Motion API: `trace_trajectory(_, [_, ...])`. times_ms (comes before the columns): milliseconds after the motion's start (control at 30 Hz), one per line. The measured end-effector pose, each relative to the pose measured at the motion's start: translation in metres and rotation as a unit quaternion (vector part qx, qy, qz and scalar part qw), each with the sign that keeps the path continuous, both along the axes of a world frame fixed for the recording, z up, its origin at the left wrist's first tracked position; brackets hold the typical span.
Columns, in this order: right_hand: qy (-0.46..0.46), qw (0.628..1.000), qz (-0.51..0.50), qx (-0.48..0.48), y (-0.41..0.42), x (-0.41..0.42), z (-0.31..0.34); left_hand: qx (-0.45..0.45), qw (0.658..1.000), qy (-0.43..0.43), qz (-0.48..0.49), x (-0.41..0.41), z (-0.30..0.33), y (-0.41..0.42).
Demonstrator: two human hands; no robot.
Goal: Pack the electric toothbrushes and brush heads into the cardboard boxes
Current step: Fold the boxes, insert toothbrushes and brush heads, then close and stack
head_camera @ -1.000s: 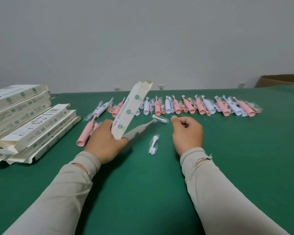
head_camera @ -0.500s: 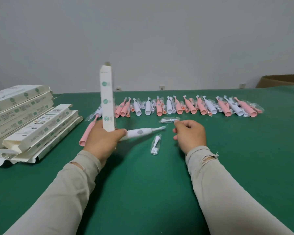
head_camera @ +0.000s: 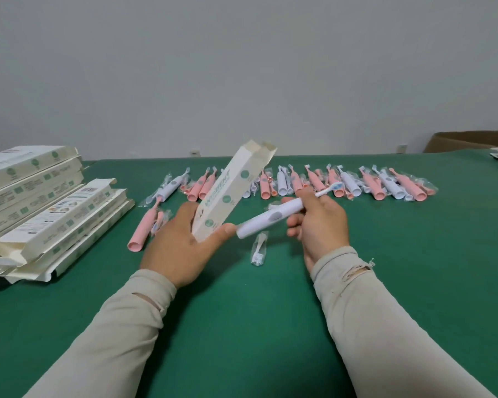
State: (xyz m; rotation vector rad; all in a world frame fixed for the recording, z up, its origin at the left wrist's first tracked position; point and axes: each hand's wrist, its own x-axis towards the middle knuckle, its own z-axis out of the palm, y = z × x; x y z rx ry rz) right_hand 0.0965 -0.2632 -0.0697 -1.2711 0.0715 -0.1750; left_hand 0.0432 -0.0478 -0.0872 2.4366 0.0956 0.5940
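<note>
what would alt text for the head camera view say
A person's left hand holds an open cardboard box tilted over a green table, while the right hand grips a white electric toothbrush; more bagged toothbrushes lie behind.

A slim white cardboard box (head_camera: 231,191) with green dots and green lettering is held off the counter, tilted with its open flapped end up toward 1 o'clock. At its 3 o'clock, a white electric toothbrush (head_camera: 273,218) is also held in the air, base toward the box's lower end, bristled head pointing to 2 o'clock. A wrapped brush head (head_camera: 258,248) lies flat at 6 o'clock of it. Bagged pink and white toothbrushes (head_camera: 342,183) form a row at 12 o'clock. Stacked boxes (head_camera: 38,202) sit at 9 o'clock.
</note>
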Motion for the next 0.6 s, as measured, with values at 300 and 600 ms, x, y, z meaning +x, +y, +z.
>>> trace_trajectory(300, [-0.098,0.988,-0.112,0.039,-0.037,0.013,0.028,0.177,0.982,0.020,0.055,0.010,0.000,0.028])
trace_trajectory(600, [-0.093,0.982,-0.093,0.139,-0.050,0.013,0.016,0.163,0.986,0.005,0.038,0.014,-0.005,0.025])
